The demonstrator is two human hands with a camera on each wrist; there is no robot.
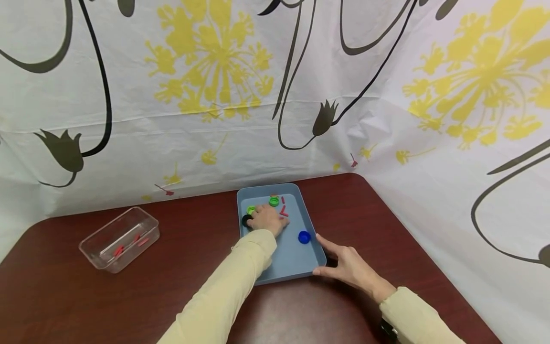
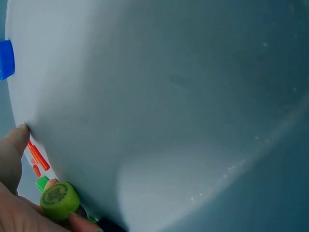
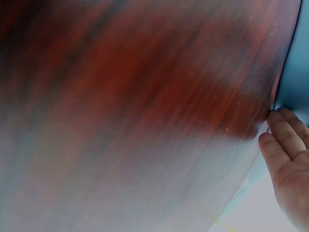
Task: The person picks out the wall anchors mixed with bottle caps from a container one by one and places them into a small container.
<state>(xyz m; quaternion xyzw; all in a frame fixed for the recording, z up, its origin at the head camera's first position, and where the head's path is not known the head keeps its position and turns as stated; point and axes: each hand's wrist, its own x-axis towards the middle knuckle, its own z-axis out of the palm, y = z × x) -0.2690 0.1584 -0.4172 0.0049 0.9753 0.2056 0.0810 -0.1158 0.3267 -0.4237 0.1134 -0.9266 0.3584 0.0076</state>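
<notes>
A blue-grey tray (image 1: 292,267) holds bottle caps and small red sticks. My left hand (image 1: 267,219) reaches into its left part. In the left wrist view, the fingers of the left hand (image 2: 14,193) hold a lime green bottle cap (image 2: 60,200), with the thumb stretched out apart from it. Beside the fingers are a black cap (image 1: 247,220) and another light green cap (image 1: 251,210). Farther back lies a green cap (image 1: 273,201); a blue cap (image 1: 304,237) is near the right wall. My right hand (image 1: 350,265) touches the tray's near right corner with fairly straight fingers, thumb spread toward the front edge.
On the left of the dark red table (image 1: 180,272) stands a clear plastic box (image 1: 150,234) with several red sticks in it. Small red sticks (image 1: 283,210) lie in the tray beyond the left hand. A patterned white cloth (image 1: 240,143) hangs behind the table and along its right.
</notes>
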